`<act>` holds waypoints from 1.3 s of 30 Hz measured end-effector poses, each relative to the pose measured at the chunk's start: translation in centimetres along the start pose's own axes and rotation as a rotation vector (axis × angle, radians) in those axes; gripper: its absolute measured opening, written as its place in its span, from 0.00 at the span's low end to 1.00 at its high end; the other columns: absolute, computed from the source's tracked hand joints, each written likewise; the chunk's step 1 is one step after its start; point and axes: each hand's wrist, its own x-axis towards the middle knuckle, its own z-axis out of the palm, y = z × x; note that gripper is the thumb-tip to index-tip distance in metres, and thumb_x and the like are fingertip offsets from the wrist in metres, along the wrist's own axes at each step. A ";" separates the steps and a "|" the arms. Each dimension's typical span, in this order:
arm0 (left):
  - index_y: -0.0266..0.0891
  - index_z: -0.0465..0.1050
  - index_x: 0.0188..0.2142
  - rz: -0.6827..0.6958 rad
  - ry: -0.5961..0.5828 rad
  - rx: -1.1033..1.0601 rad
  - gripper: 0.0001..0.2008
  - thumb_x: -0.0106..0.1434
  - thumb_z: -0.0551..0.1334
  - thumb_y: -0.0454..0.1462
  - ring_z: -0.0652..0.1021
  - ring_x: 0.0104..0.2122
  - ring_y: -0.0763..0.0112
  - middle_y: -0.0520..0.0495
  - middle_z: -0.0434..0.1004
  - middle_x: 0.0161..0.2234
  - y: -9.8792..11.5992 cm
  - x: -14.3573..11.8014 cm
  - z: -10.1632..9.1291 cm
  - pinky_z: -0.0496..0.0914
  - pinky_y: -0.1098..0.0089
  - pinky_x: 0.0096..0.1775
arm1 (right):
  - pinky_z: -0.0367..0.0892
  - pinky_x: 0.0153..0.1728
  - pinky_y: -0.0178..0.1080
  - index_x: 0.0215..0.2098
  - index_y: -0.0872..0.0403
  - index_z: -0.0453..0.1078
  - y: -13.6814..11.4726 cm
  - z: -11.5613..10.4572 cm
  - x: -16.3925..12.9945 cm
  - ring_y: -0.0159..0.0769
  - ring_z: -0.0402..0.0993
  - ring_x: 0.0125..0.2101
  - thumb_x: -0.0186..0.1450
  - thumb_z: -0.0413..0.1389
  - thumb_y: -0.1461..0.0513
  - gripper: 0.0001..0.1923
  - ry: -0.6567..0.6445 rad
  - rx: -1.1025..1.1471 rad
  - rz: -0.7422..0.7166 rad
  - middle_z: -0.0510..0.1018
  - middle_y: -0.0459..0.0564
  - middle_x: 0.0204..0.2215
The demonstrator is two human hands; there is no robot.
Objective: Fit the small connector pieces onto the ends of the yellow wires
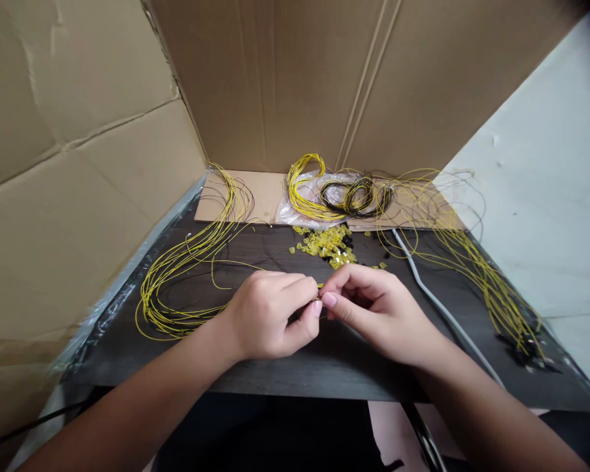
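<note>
My left hand (278, 314) and my right hand (378, 308) meet above the front of the dark table. Each is closed in a pinch, fingertips almost touching. Between them shows a short stretch of thin yellow wire (320, 286); its end and any small part on it are hidden by the fingers. Left of my left hand lies a loose loop of yellow and black wires (152, 298). Just beyond the hands is a heap of small clear-yellow plastic pieces (327, 242), with small black pieces (347, 241) among them.
Coiled yellow wire (295, 196) and coiled black wire (358, 198) rest on a plastic bag at the back. At right, yellow wires (491, 288) end in black parts (526, 351). A grey cable (435, 298) crosses the table (344, 373). Cardboard walls (295, 85) stand behind and left.
</note>
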 end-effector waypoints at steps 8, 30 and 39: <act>0.39 0.62 0.21 -0.013 0.042 -0.054 0.12 0.62 0.54 0.31 0.61 0.19 0.77 0.54 0.61 0.18 -0.1 0.2 0.1 0.57 0.71 0.24 | 0.71 0.35 0.33 0.37 0.56 0.70 0.0 0.3 0.1 0.29 0.75 0.31 0.69 0.57 0.57 0.09 -0.020 0.109 0.019 0.78 0.48 0.30; 0.44 0.78 0.45 -0.319 -0.236 0.178 0.10 0.66 0.62 0.42 0.73 0.40 0.63 0.48 0.74 0.37 -4.5 -0.1 2.5 0.64 0.57 0.47 | 0.60 0.24 0.29 0.43 0.56 0.67 2.2 0.3 0.9 0.25 0.73 0.26 0.67 0.59 0.57 0.11 0.156 0.303 0.094 0.82 0.49 0.31; 0.37 0.77 0.40 -0.210 0.115 -0.372 0.06 0.64 0.65 0.35 0.74 0.31 0.75 0.48 0.74 0.34 -1.3 0.5 0.6 0.70 0.72 0.35 | 0.71 0.35 0.29 0.51 0.53 0.65 2.0 0.7 0.9 0.27 0.79 0.32 0.67 0.60 0.60 0.16 0.157 0.352 0.082 0.82 0.46 0.30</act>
